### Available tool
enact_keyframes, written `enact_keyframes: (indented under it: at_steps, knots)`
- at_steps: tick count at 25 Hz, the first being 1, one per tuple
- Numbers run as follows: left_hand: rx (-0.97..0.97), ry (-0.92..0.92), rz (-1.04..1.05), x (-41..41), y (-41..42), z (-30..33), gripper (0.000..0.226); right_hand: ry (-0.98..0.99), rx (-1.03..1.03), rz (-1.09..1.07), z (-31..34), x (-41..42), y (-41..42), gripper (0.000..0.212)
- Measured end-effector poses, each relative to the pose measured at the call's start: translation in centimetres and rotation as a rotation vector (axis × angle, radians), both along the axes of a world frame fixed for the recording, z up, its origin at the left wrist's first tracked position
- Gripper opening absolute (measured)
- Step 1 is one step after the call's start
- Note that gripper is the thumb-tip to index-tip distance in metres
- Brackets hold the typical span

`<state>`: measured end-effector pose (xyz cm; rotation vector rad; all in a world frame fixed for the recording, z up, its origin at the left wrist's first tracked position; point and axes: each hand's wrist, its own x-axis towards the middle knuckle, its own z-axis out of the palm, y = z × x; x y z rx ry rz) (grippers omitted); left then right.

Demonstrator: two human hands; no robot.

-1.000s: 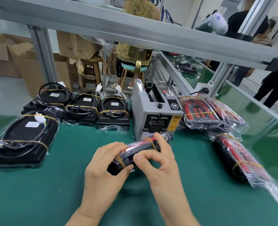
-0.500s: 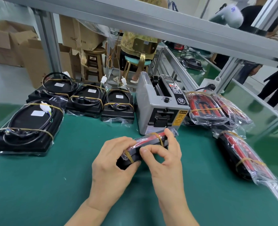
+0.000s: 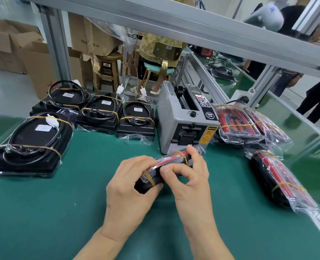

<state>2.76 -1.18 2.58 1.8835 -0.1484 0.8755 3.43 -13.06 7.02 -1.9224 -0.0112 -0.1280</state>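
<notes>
The black-and-red unit [image 3: 171,160], sealed in a clear plastic bag and ringed by two yellow rubber bands [image 3: 183,156], is held tilted low over the green table [image 3: 61,212], just before the grey tape dispenser [image 3: 181,124]. The left hand [image 3: 131,186] curls its grip round the near end. The right hand [image 3: 191,181] pinches the bag's middle.

Grey dispenser [image 3: 181,126] close behind hands [image 3: 129,186]
</notes>
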Motion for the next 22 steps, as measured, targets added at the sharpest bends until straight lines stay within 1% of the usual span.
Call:
enact_keyframes:
  at_steps: [5, 11, 17, 19, 20, 22]
  knots:
    - [0.010, 0.003, 0.004, -0.05, -0.05, -0.07, 0.043, -0.020, -0.026, -0.043, -0.41, 0.17, 0.09, 0.014]
    - [0.018, 0.017, 0.006, -0.10, -0.12, -0.03, 0.041, -0.047, -0.053, -0.063, -0.57, 0.03, 0.25, 0.011]
    - [0.023, 0.024, 0.011, -0.01, -0.08, 0.06, 0.041, -0.072, -0.091, -0.094, -0.45, -0.02, 0.75, 0.020]
    - [0.016, 0.029, 0.015, 0.02, -0.02, 0.09, 0.040, -0.108, -0.102, -0.124, -0.58, 0.11, 0.76, 0.017]
    - [0.015, 0.031, 0.016, 0.01, 0.04, 0.12, 0.040, -0.124, -0.095, -0.140, -0.65, 0.23, 0.72, 0.014]
    - [0.014, 0.040, 0.009, -0.01, 0.07, 0.20, 0.042, -0.160, -0.031, -0.169, -1.07, 0.28, 0.79, 0.019]
